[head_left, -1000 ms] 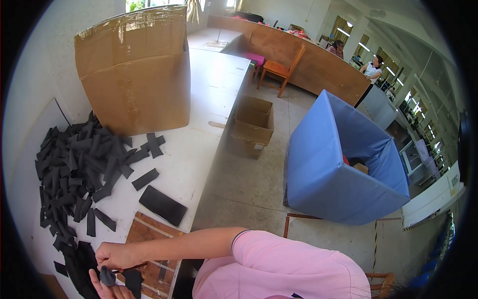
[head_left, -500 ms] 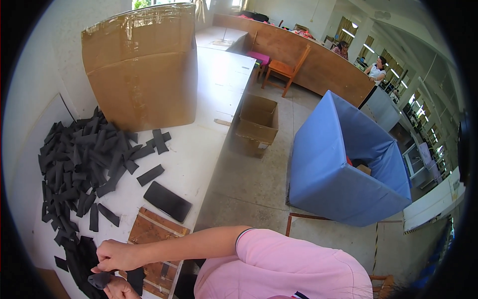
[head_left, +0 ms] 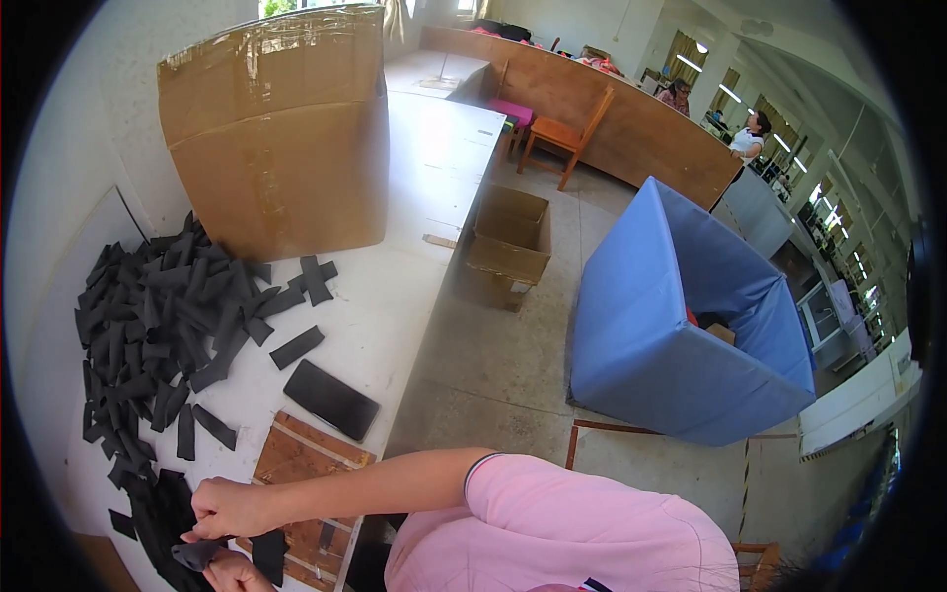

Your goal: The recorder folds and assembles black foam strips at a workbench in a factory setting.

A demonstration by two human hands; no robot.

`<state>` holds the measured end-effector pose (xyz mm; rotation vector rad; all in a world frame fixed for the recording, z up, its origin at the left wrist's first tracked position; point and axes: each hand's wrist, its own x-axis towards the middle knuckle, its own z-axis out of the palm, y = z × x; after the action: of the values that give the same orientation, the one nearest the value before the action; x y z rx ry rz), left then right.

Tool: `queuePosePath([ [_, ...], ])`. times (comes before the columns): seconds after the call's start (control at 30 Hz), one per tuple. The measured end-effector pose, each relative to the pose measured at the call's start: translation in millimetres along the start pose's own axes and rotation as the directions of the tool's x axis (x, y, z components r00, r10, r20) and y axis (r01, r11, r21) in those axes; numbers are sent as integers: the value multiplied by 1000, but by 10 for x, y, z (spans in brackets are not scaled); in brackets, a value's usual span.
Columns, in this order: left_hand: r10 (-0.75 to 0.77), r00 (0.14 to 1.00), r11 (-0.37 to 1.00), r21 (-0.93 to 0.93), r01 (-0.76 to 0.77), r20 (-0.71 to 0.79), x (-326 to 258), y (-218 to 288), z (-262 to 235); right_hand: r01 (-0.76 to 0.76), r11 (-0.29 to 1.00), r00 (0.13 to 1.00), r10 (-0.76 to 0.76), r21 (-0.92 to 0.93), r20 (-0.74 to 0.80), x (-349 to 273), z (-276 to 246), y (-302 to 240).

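Low on the left of the picture, both my hands work close together on a small dark fabric piece [head_left: 197, 555]. My right hand [head_left: 233, 507], on the outstretched arm, is closed in a pinch at its upper edge. Just below, my left hand [head_left: 237, 574] is wrapped round the piece, partly cut off by the frame's lower edge. Longer black fabric strips [head_left: 153, 523] lie beside and under the hands. Beyond them a large heap of short black fabric pieces [head_left: 163, 316] spreads over the white table [head_left: 419, 187].
A black smartphone [head_left: 331, 399] lies beside a worn brown board [head_left: 306, 449] at the table's edge. A tall carton [head_left: 281, 138] stands behind the heap. On the floor are an open carton [head_left: 508, 252], a blue fabric-covered bin [head_left: 631, 326] and a wooden chair [head_left: 562, 135]. Two people sit far off.
Hardly anything differs. The fabric piece and my left hand have shifted very slightly; my right hand stays nearly in place.
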<state>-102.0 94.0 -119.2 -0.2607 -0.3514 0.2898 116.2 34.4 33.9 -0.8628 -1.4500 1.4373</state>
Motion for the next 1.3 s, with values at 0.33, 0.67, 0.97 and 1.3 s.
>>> queuePosePath([
  [0.33,465,873,884,132,-448,-147,498,-258,-376,-154,964,974,185,219,-129,-120,-103,546],
  [0.67,669,722,743,146,-653,-175,169,-831,99,-8,987,1000,6,162,15,-49,-95,684],
  [0.97,654,745,755,49,-654,-128,68,-822,98,303,941,925,-329,-152,-190,47,65,735],
  [1.3,751,527,426,901,75,-399,317,-842,298,-124,988,974,140,95,-179,-282,-36,512],
])
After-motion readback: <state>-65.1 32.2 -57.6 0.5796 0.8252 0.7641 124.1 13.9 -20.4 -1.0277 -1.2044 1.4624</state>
